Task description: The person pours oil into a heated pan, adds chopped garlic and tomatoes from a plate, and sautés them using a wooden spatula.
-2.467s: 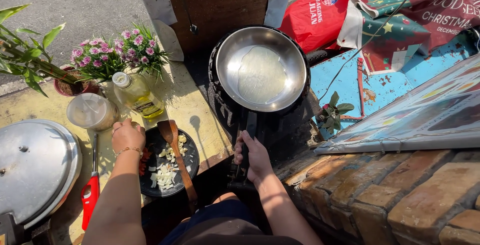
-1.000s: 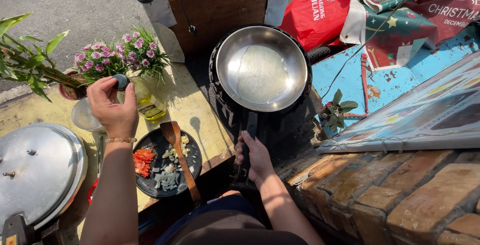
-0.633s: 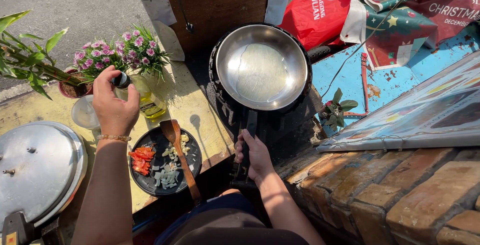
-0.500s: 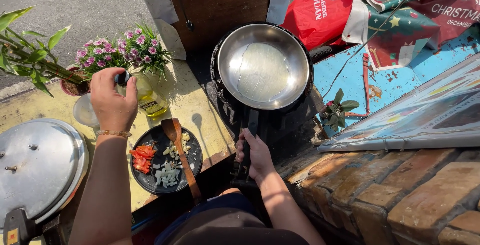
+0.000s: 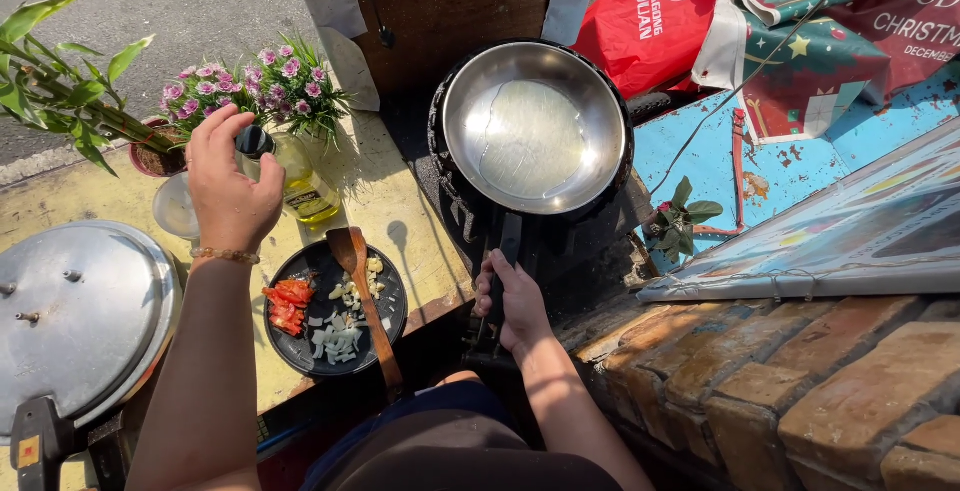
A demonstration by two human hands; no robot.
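While gripped by hands: round, shiny steel pan.

A red plastic bag with white lettering lies beside a red-green printed bag.

surface: worn yellow table | on it: 1 black plate, 1 oil bottle, 1 pressure cooker, 1 flower pot

- frying pan: polished metal, glossy oil film inside
- oil bottle: clear glossy plastic, dark cap
- spatula: matt wood
- pressure cooker lid: brushed metal
- wall: rough brick
- table: worn yellow paint
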